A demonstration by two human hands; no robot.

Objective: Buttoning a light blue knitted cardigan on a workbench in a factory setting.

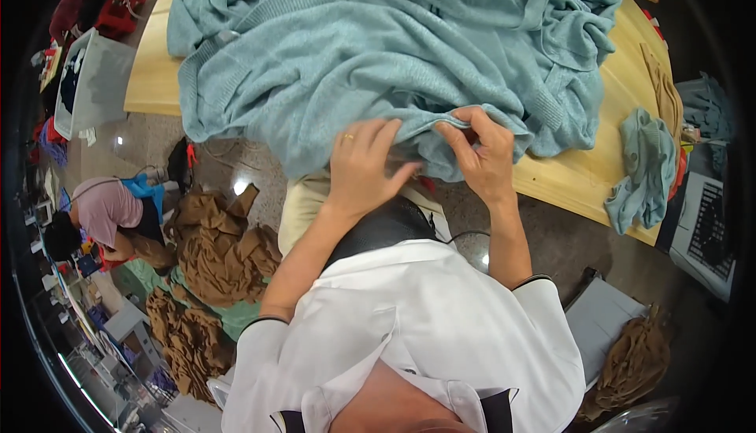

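Observation:
A large heap of soft blue-green knitwear (339, 63) covers most of the table in front of me, with ribbed bands showing in its folds. My right hand (484, 157) pinches the near edge of one knit garment between thumb and fingers. Just left of it, my left hand (361, 169) lies against the same edge, its thumb held away from the fingers. Motion blurs the left fingertips slightly. Part of the garment hangs over the table's front edge, close to my waist.
The pale wooden table (153, 79) carries a smaller blue-green piece (646, 165) at its right corner. Brown garments (216, 248) are piled on the floor at left, beside a bending person (110, 212). A white bin (98, 79) stands far left; a brown bundle (630, 358) lies lower right.

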